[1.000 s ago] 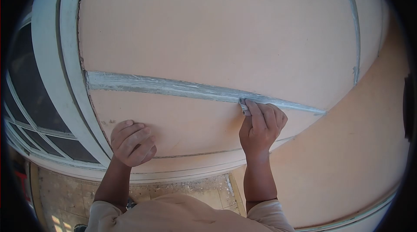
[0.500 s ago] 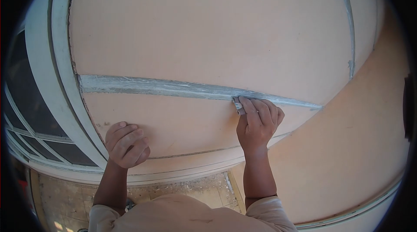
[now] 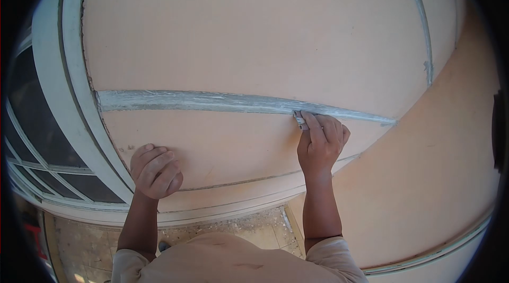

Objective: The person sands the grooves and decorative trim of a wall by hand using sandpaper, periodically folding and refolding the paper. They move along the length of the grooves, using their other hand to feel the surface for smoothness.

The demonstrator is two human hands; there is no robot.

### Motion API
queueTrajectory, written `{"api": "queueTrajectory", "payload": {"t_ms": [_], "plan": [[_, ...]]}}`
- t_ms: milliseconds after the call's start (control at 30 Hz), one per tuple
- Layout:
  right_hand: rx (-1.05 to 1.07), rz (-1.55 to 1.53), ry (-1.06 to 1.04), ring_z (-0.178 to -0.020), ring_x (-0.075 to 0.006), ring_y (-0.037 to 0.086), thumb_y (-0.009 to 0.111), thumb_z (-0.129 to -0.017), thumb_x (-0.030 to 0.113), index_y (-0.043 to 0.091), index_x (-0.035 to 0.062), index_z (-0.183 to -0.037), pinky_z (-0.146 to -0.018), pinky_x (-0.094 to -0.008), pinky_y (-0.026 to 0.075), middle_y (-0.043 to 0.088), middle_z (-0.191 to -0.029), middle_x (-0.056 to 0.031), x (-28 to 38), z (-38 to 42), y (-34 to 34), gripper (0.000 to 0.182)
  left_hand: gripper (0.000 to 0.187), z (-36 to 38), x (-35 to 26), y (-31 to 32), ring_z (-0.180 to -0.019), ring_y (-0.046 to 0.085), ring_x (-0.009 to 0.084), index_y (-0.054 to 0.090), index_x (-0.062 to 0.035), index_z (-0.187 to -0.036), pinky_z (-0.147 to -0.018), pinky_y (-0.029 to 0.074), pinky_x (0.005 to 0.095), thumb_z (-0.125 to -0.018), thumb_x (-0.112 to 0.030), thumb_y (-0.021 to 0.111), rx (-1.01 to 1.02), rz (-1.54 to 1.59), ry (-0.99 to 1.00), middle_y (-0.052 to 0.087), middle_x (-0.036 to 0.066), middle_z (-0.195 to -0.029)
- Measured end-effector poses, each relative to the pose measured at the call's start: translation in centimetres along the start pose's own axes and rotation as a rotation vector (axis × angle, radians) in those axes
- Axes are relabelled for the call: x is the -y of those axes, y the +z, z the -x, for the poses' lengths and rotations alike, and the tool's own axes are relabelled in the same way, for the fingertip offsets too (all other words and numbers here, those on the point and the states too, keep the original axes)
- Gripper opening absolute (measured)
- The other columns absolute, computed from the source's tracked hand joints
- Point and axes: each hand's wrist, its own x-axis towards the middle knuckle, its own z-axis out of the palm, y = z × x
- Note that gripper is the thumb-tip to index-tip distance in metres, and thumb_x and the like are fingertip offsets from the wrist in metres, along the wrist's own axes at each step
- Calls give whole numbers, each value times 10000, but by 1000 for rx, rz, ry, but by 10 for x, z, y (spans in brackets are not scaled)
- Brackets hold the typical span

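My right hand (image 3: 321, 142) presses a small grey folded pad (image 3: 300, 119), likely sandpaper, against a horizontal grey-white strip (image 3: 201, 101) that runs across a peach-coloured wall (image 3: 254, 34). The strip looks scuffed and streaky. My left hand (image 3: 155, 170) is curled into a loose fist and rests with its knuckles on the wall below the strip, to the left. It holds nothing that I can see.
A white window frame (image 3: 63, 103) with dark panes (image 3: 32, 129) stands at the left. A thin vertical grey joint (image 3: 424, 34) runs at the upper right. A white ledge (image 3: 212, 214) sits under the wall, with dusty floor tiles (image 3: 233, 232) below.
My right hand slid the pad a little left along the strip, then back to the right. My left hand stays resting on the wall.
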Motion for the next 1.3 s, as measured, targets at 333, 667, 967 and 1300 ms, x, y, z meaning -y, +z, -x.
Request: {"api": "queueTrajectory", "payload": {"t_ms": [333,667,967,1300], "plan": [[42,-212,-104,-838,-186,623,712,-759,14,722,92,-964,-776,-367,427,631,-890,-2,76,-46,15,220,207,-18,2,-10,-874,694,253,676,-143,-844,-753,580,402,-685,-24,619,7,114,-49,665,60,-956],[79,-97,-55,-844,-226,635,689,-765,-56,724,65,-977,-787,-373,455,666,-890,-42,27,-25,1,247,189,-6,11,-11,-932,696,230,686,-159,-851,-812,597,383,-687,-65,674,18,102,42,655,20,-967],[12,-341,-220,-764,-202,625,704,-711,-45,729,59,-968,-736,-356,478,634,-868,-29,117,-69,22,279,172,-5,9,-12,-939,696,216,683,-175,-867,-835,586,377,-722,-85,664,12,101,28,661,-3,-944],[66,-155,-90,-774,-216,635,683,-725,-76,727,54,-968,-735,-363,486,658,-857,-36,52,-41,6,279,140,-7,8,-10,-914,701,195,685,-182,-869,-833,588,366,-746,-117,687,-13,81,24,670,-2,-963]]}}
